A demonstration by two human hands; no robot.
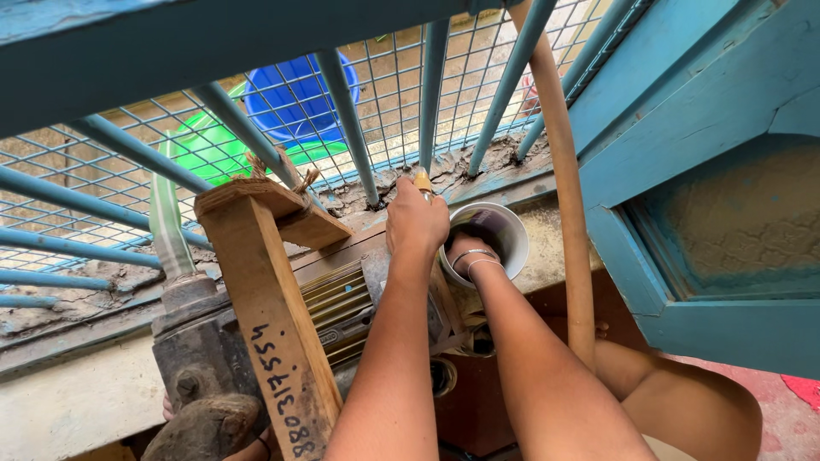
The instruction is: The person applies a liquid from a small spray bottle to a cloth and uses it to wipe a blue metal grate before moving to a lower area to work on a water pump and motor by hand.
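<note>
White round plastic cup (504, 235) mid-frame, mouth facing us: right hand (468, 256) plunged inside, grip unseen; left hand (416, 224) just left, clenched round yellow-handled tool (423, 182).

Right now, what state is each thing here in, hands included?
Left hand: closed around a small yellow-tipped tool.
Right hand: reaching inside the white cylinder, fingers hidden.
White cylinder: open end facing up, tilted.
Motor: lying on its side, ribbed casing grimy.
Wooden brace: upright, leaning on the motor.
Tan hose: hanging vertical.
Blue tub: outside the grille.
</note>
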